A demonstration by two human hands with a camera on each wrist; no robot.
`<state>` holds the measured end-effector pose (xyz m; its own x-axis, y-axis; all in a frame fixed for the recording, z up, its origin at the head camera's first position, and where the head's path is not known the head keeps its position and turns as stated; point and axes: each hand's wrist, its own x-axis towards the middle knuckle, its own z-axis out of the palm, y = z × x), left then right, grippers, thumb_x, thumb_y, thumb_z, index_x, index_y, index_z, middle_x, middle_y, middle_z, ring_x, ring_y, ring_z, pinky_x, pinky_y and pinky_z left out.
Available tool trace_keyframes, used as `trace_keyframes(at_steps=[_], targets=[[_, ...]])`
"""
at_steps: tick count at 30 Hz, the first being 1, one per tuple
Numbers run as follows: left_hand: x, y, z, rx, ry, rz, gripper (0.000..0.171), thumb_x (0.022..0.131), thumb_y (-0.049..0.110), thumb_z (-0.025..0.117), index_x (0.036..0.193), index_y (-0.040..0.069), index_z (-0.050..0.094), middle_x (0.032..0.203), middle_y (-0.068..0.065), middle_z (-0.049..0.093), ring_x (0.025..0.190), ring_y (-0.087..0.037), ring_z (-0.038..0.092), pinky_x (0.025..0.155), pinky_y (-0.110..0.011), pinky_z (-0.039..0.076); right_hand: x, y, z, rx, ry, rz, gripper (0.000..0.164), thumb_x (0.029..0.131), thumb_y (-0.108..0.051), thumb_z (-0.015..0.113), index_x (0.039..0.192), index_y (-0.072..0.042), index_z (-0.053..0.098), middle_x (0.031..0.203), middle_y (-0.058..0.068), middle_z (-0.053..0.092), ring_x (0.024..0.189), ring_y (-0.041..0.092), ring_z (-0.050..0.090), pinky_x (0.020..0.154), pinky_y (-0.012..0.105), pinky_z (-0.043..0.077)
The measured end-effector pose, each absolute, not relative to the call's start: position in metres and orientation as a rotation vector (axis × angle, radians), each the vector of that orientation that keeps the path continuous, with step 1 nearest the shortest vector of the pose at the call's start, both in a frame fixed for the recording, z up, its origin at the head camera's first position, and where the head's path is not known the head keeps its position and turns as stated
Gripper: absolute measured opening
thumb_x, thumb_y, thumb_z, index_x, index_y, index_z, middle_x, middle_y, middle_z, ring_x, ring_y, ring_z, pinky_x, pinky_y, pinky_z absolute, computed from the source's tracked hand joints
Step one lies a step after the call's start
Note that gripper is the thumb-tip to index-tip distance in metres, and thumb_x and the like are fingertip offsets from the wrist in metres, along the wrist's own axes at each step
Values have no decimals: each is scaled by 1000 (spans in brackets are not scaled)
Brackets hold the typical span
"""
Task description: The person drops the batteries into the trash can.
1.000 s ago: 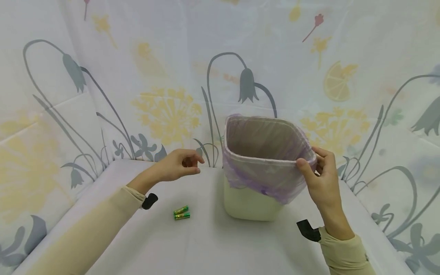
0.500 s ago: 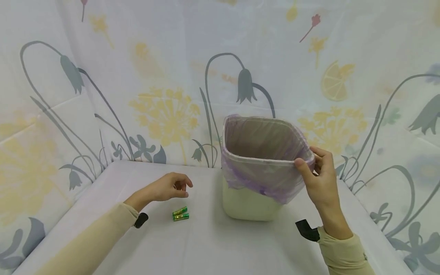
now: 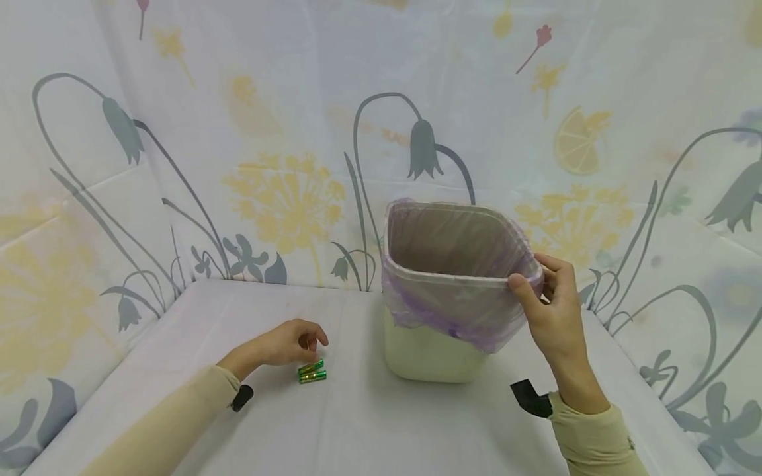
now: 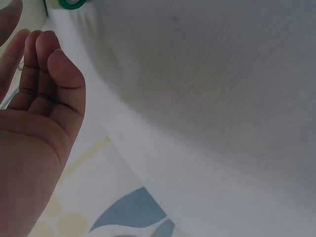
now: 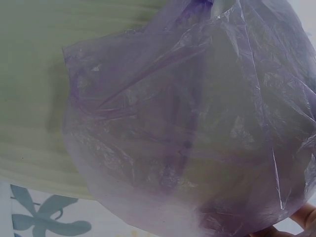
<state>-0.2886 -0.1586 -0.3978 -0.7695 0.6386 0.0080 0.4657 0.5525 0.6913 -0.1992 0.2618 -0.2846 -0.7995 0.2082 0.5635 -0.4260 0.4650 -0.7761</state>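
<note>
Two green-and-gold batteries lie side by side on the white table; the nearer battery (image 3: 312,377) is almost level and the farther battery (image 3: 310,367) slants slightly. Just behind them hovers my left hand (image 3: 286,344), its fingers loosely bent and holding nothing. In the left wrist view, a battery's green end (image 4: 72,4) shows beyond the fingers (image 4: 66,69). My right hand (image 3: 556,317) grips the right corner of a pale green bin (image 3: 431,350), thumb over the rim. A thin purple bin bag (image 3: 452,307) lines the bin and is folded over its edge; it fills most of the right wrist view.
The bin stands right of the batteries on the white-covered table (image 3: 369,430). A curtain (image 3: 268,99) printed with flowers hangs behind and at both sides. Black straps or mounts (image 3: 530,398) sit at both wrists.
My left hand has come down and left, from beside the bin to just behind the batteries. The right hand keeps its grip on the bin rim.
</note>
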Motion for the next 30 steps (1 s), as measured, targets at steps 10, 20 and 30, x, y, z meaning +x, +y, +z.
trace_keyframes(at_steps=[10, 20, 30], targets=[[-288, -156, -407, 906, 2562, 979, 19, 82, 5, 72, 100, 8, 66, 75, 0, 55, 69, -13, 50, 59, -24, 43, -201, 262, -284, 192, -2107, 1351, 53, 94, -21, 62, 140, -11, 37, 124, 11, 53, 101, 12, 53, 81, 17, 42], [-290, -156, -412, 918, 2579, 933, 17, 83, 5, 71, 98, 9, 66, 75, 2, 55, 69, -12, 50, 61, -25, 43, -200, 262, -284, 183, -2103, 1350, 53, 93, -22, 62, 140, -12, 37, 124, 12, 53, 101, 11, 53, 81, 16, 41], [-289, -158, -409, 939, 2624, 899, 12, 87, 5, 66, 98, 9, 66, 77, 3, 56, 72, -12, 51, 63, -26, 44, -199, 262, -285, 183, -2111, 1347, 55, 93, -21, 62, 141, -12, 36, 126, 13, 52, 100, 9, 53, 81, 16, 41]])
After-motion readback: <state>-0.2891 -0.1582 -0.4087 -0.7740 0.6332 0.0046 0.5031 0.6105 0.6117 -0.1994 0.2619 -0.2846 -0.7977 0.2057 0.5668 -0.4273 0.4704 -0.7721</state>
